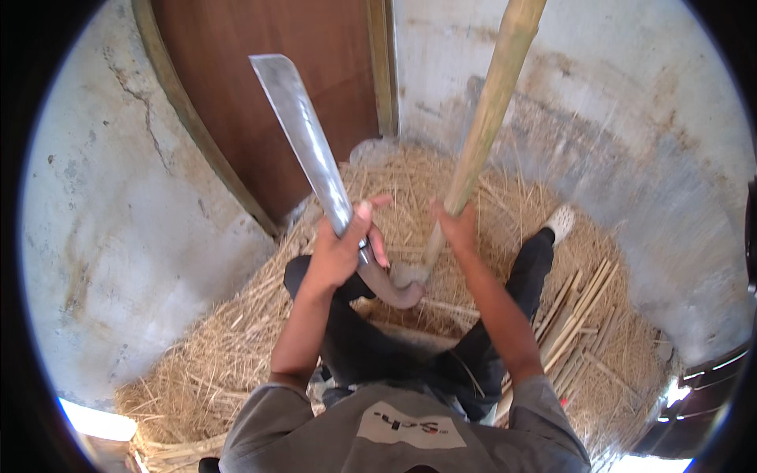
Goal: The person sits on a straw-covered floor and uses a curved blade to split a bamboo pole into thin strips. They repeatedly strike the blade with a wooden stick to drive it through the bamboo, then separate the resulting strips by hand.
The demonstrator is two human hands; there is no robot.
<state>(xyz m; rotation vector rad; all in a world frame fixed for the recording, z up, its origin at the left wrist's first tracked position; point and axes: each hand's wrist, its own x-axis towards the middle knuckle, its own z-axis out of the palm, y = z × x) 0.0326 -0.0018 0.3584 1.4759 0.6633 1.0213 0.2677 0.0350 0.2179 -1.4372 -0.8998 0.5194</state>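
My left hand [339,251] holds a machete [303,134] where its blade meets the handle. The thumb presses along the blade while some fingers stretch out past it. The broad steel blade points up and away to the left, and its curved brown handle [392,291] hooks down between my knees. My right hand [458,226] is wrapped round a long pale bamboo pole [495,106]. That pole leans up to the right and runs out of the top of the view. Its lower end comes down close beside the machete's handle; whether they touch, I cannot tell.
Straw and shavings [213,359] cover the floor around my legs. Several split bamboo strips [579,311] lie to my right. A brown door [276,87] stands ahead, between a cracked plaster wall [118,213] at left and a stained wall [631,150] at right.
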